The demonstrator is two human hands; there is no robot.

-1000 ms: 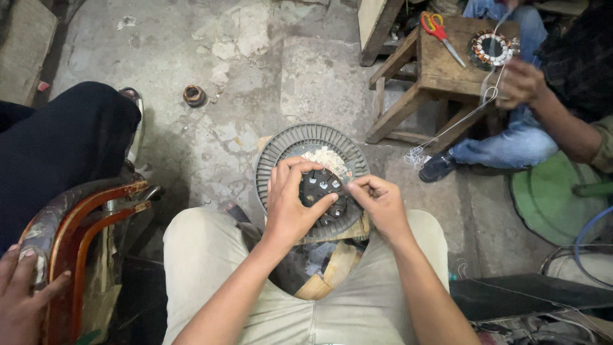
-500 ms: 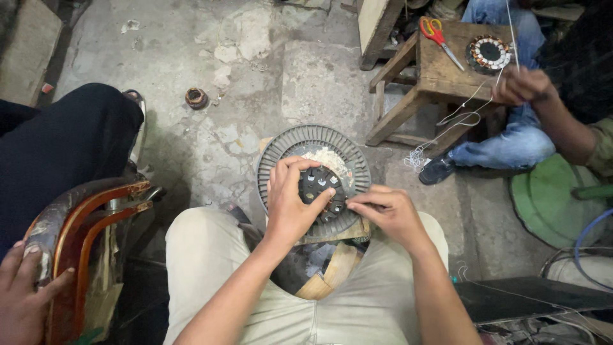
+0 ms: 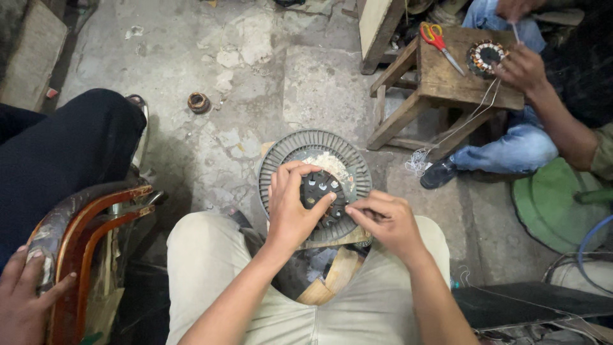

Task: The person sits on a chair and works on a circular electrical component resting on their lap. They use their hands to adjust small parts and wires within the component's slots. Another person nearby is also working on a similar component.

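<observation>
The left hand [image 3: 290,207] curls its fingers over a dark stator core [image 3: 320,191], gripping it. The right hand [image 3: 386,220] pinches closed at the core's right edge; what it pinches is too small to tell. The core rests on a round ribbed metal disc [image 3: 281,160] at the knees. Far right, another person's hand [image 3: 525,67] works a second stator [image 3: 484,57] on a wooden stool [image 3: 447,83], beside red-handled scissors [image 3: 439,39].

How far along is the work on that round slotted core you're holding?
Done: the dark round core sits on the grey ribbed disc, with pale pieces in several slots. In hand: left hand grips the core, right hand pinches at its edge. Left: some slots look dark and unfilled; the count is unclear.
</observation>
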